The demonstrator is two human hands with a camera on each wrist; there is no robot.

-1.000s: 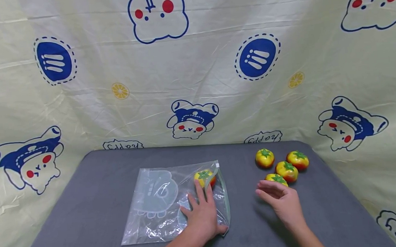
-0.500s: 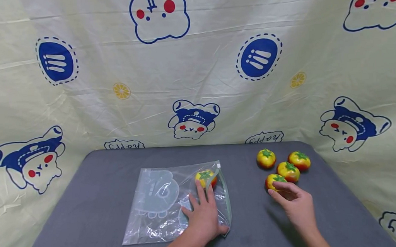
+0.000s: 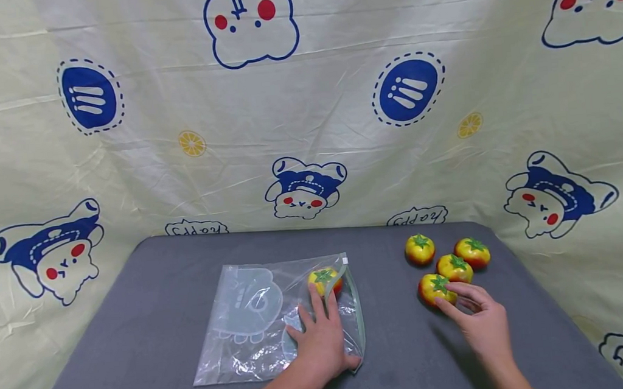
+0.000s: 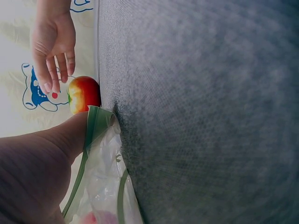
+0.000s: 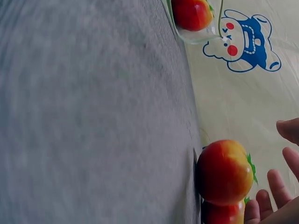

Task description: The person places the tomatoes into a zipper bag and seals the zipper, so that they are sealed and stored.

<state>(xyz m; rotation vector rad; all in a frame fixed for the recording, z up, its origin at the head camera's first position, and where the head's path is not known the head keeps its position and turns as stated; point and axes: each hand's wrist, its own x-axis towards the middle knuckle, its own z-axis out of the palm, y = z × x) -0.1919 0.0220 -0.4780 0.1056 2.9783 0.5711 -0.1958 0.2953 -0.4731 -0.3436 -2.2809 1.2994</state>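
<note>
A clear zip bag (image 3: 248, 361) with a pale printed figure and a green zip edge lies flat, mouth to the right. One red-and-yellow tomato (image 3: 322, 276) with a green star-shaped top shows inside it, near the mouth. My left hand (image 3: 321, 343) rests on the bag with fingers spread, fingertips by that tomato and thumb at the mouth's near corner. My right hand (image 3: 485, 322) hovers by the nearest loose tomato (image 3: 430, 290), thumb and fingers apart. In the right wrist view, a gap shows between its fingers (image 5: 279, 186) and the loose tomato (image 5: 225, 172).
Three more tomatoes sit behind the nearest one: one at the back left (image 3: 419, 250), one in the middle (image 3: 454, 268) and one at the right (image 3: 472, 253). The grey table (image 3: 135, 330) ends at a printed cloth backdrop (image 3: 306, 128).
My right hand has moved to the right and slightly nearer the table's front, uncovering more of the nearest loose tomato. My left hand and the bag hold their place.
</note>
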